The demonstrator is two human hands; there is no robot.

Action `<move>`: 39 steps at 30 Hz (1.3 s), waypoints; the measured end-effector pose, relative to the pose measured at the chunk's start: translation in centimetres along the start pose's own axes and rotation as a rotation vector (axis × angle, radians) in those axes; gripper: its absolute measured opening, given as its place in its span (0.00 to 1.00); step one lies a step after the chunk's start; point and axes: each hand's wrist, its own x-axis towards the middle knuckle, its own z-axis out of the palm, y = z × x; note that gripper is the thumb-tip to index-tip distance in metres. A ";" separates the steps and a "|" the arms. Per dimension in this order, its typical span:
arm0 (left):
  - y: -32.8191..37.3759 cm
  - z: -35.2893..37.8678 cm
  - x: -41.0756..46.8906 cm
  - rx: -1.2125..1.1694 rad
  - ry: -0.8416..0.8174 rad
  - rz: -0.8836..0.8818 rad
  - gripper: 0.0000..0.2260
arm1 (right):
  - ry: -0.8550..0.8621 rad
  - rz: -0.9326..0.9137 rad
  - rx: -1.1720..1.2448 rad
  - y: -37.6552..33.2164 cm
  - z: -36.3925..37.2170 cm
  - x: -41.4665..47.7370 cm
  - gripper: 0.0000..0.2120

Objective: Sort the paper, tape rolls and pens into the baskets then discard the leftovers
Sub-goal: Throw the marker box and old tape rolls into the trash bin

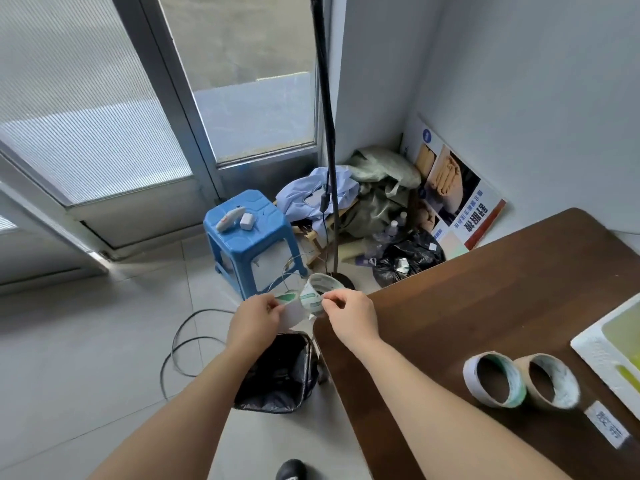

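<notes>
Above the black-lined bin (277, 372) on the floor, my right hand (349, 315) pinches a white and green tape roll (320, 292). My left hand (256, 318) pinches a strip of tape (289, 308) pulled off that roll. Two more tape rolls (493, 379) (549, 381) stand side by side on the brown table (485, 299), to the right of my right forearm. A white basket (595, 344) with a yellow-green inside sits at the table's right edge, partly out of frame.
A white label (607, 427) lies on the table in front of the rolls. A blue stool (251, 237), a black pole stand (329, 168), a black rubbish bag (405, 258), heaped clothes and a floor cable (180, 348) crowd the corner beyond the bin.
</notes>
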 end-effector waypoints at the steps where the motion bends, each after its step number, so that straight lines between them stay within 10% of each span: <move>1: -1.1 -0.3 -0.1 -0.006 -0.009 -0.040 0.07 | -0.028 -0.001 0.010 -0.4 0.8 -0.2 0.09; 15: -6.4 -0.7 1.3 -0.164 -0.117 -0.186 0.17 | -0.290 0.217 0.157 0.2 7.8 0.1 0.17; 29: 9.2 4.6 -0.4 -0.074 -0.233 0.366 0.12 | 0.248 0.223 0.147 3.8 -5.0 -0.4 0.06; 39: 19.3 13.3 -7.0 0.149 -0.569 0.756 0.14 | 0.588 0.599 0.067 14.6 -16.3 -5.7 0.09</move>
